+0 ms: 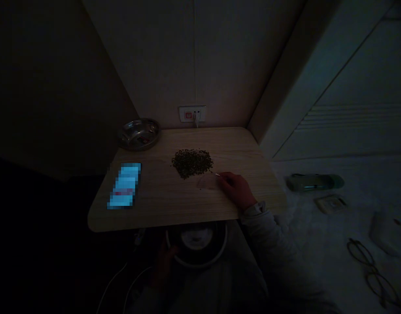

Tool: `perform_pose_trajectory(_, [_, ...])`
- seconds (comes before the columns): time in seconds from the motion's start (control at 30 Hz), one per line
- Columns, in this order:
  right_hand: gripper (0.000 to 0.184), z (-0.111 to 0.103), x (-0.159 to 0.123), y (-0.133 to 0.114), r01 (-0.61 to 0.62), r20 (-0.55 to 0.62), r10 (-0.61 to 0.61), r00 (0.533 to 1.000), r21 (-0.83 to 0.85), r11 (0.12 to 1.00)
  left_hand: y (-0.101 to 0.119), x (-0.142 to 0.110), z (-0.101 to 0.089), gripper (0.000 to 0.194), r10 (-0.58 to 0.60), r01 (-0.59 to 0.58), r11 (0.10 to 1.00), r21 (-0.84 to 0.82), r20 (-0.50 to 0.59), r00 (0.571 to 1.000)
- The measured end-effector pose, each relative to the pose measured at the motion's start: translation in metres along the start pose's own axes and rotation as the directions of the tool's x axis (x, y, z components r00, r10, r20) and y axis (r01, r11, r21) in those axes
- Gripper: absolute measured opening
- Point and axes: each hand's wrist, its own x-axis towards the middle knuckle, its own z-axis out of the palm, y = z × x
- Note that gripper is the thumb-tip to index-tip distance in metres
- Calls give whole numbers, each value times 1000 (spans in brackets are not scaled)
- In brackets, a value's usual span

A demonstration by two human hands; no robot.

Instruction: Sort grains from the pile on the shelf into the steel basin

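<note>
On the small wooden table (161, 196) lies a loose pile of small dark greenish-brown grains (191, 163). My right hand (235, 188) is closed beside the pile's near right edge, pinching a thin, pale, pointed piece (217, 175) whose kind I cannot make out. A faint outline, perhaps a shadow or something clear, shows on the wood left of these fingers. Below the table's front edge, my left hand (166, 257) grips the rim of a round bowl (198, 261) with a light edge, held over my lap. Dim light hides most of its fingers.
A shiny metal bowl (139, 134) stands at the table's back left corner, with a lit phone (125, 186) in front. A wall socket (192, 114) holds a plug. To the right, a green bottle (314, 182) and glasses (372, 268) lie on a pale surface. Cables hang lower left.
</note>
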Motion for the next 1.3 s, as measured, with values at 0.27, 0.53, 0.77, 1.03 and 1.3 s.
perform_pose_trajectory(0.27, [24, 0, 0, -2, 22, 12, -21, 1000, -42, 999, -2, 1, 2, 54, -9, 11, 998, -58, 25, 1000])
perform_pose_trajectory(0.53, [23, 0, -1, -3, 50, 30, -48, 998, -47, 998, 1, -2, 3, 51, -13, 14, 999, -32, 18, 1000])
perform_pose_trajectory(0.77, [22, 0, -2, -4, 69, 34, -68, 997, -33, 997, 2, -3, 4, 56, -17, 18, 998, -55, 29, 999])
perform_pose_trajectory(1.03, [19, -2, -3, -5, 84, 65, -81, 995, -39, 996, 8, -7, 8, 55, -19, 19, 999, -36, -2, 1000])
perform_pose_trajectory(1.3, [19, 0, -3, -3, 87, 58, -83, 995, -68, 994, 3, -4, 6, 53, 15, -14, 999, -44, 26, 1000])
